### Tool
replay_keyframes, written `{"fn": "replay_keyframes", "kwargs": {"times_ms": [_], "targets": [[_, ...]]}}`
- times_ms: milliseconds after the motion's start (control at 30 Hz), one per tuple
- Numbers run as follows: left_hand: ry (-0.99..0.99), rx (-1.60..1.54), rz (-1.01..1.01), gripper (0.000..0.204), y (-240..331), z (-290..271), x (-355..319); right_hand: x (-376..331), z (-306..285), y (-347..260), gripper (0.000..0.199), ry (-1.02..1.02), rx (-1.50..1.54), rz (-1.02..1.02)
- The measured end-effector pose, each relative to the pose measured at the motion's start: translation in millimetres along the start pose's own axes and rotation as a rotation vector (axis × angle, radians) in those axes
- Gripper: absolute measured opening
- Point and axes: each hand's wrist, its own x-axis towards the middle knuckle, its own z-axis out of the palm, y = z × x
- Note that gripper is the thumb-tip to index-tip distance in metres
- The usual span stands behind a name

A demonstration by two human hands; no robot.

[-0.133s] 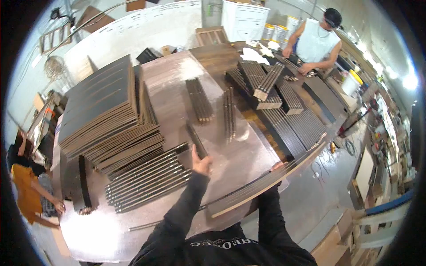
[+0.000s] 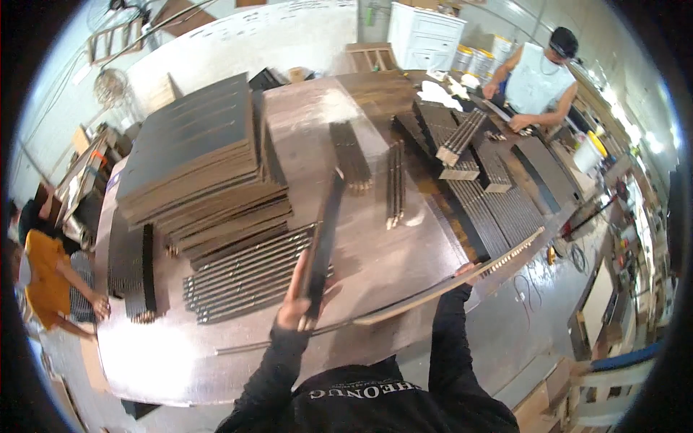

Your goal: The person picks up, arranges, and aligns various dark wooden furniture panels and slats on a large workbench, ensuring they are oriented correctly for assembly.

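Dark slat (image 2: 323, 238) gripped in left hand (image 2: 297, 307), lifted over bench (image 2: 375, 249); right hand (image 2: 465, 270) closed on long strip (image 2: 462, 278). Risk: slat tip knocking stacked panels (image 2: 198, 155).

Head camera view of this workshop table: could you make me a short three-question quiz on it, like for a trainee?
1. True or false: the left hand grips a dark narrow strip.
2. What does the right hand hold? A) a paint can B) a long thin wooden slat C) a hammer
3. Fill in: the tall stack of dark panels lies to the person's ____ of the dark narrow strip.

Key: 1 true; 2 B; 3 left.
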Motion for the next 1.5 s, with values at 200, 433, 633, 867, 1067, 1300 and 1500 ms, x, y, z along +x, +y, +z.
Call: {"fn": "replay_keyframes", "kwargs": {"times_ms": [200,433,633,867,1067,1300,1500], "targets": [[0.138,0.559,-0.207,0.080,77,19,-123,-48,128,-111,0.055,0.134,-0.606,-0.044],[-0.038,0.909,0.188,0.054,54,-2,-86,-64,168,-118,0.051,0.076,-0.746,-0.044],[0.106,0.923,0.050,0.012,44,32,-62,-69,174,-123,0.048,0.028,-0.788,-0.014],[0.027,0.975,0.238,0.039,48,32,-60,-70,169,-116,0.044,0.003,-0.801,-0.044],[-0.001,1.082,0.544,0.049,54,59,-57,-77,161,-129,0.041,-0.012,-0.834,-0.052],[0.089,1.082,0.352,0.052,48,48,-51,-74,164,-126,0.038,-0.011,-0.855,-0.049],[-0.033,1.116,0.665,0.057,49,57,-53,-77,180,-129,0.036,0.005,-0.887,-0.042]]}}
